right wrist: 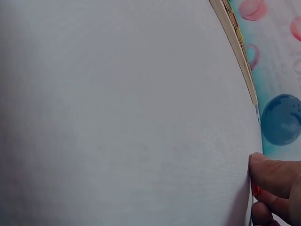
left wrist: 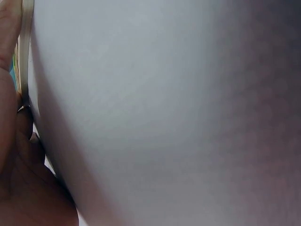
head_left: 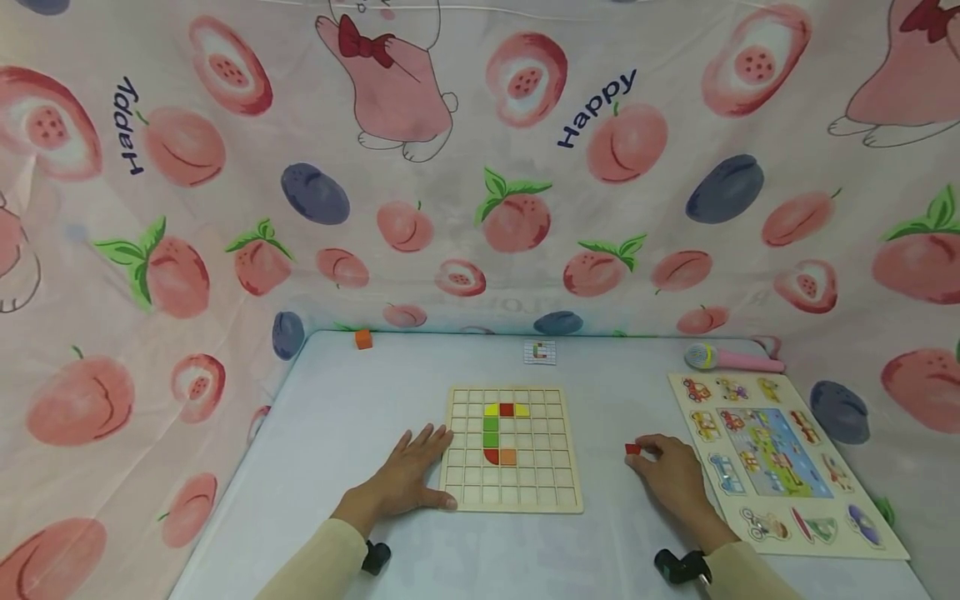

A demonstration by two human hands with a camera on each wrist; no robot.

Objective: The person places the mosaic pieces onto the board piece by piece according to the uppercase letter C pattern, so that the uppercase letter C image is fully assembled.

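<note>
A square wooden grid board [head_left: 548, 492] lies on the white table. Several coloured pieces sit in its cells: yellow ones at both ends of the top row with a red square [head_left: 507, 410] between them, green squares [head_left: 491, 432] down the left, then a red rounded piece [head_left: 491, 457] and an orange square [head_left: 508, 457] below. My left hand [head_left: 405, 477] rests flat, fingers spread, against the board's left edge. To the right of the board, my right hand [head_left: 672, 477] pinches a small red block [head_left: 632, 449] between thumb and fingers; the right wrist view shows only a sliver of it.
A picture puzzle board [head_left: 787, 521] lies at the right, close beside my right forearm. Behind it is a pink toy microphone [head_left: 738, 359]. A small pattern card [head_left: 540, 352] and an orange block [head_left: 363, 339] are near the back edge. A fruit-print cloth [head_left: 450, 217] hangs behind.
</note>
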